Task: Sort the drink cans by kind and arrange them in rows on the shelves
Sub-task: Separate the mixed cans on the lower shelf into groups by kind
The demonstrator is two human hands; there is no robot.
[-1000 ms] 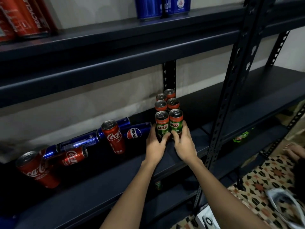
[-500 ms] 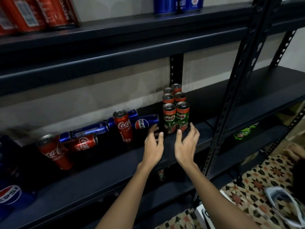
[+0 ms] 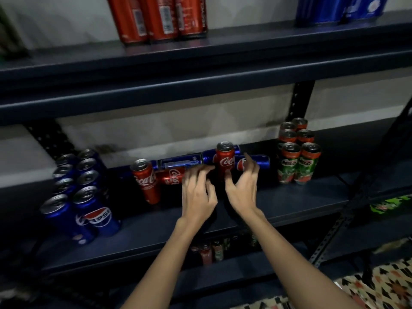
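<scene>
On the middle shelf (image 3: 156,228) an upright red Coca-Cola can (image 3: 225,160) stands between my two hands. My left hand (image 3: 197,192) and my right hand (image 3: 243,188) hover just in front of it, fingers loosely spread, holding nothing. Behind lie blue Pepsi cans on their sides (image 3: 180,162), and a Coca-Cola can (image 3: 172,177) lies flat by my left fingers. Another Coca-Cola can (image 3: 146,179) stands to the left. Milo cans (image 3: 297,157) stand in two rows at the right. Upright Pepsi cans (image 3: 75,190) stand in rows at the left.
The upper shelf carries red Coca-Cola cans (image 3: 158,16) and blue cans (image 3: 338,7). A black upright post (image 3: 379,166) stands at the right. More cans (image 3: 214,248) show on the lower shelf. Patterned floor tiles (image 3: 367,291) lie at the bottom right.
Both hands let go of the front Milo cans and moved left toward the upright Coca-Cola can. The view swung left, bringing the Pepsi rows into sight.
</scene>
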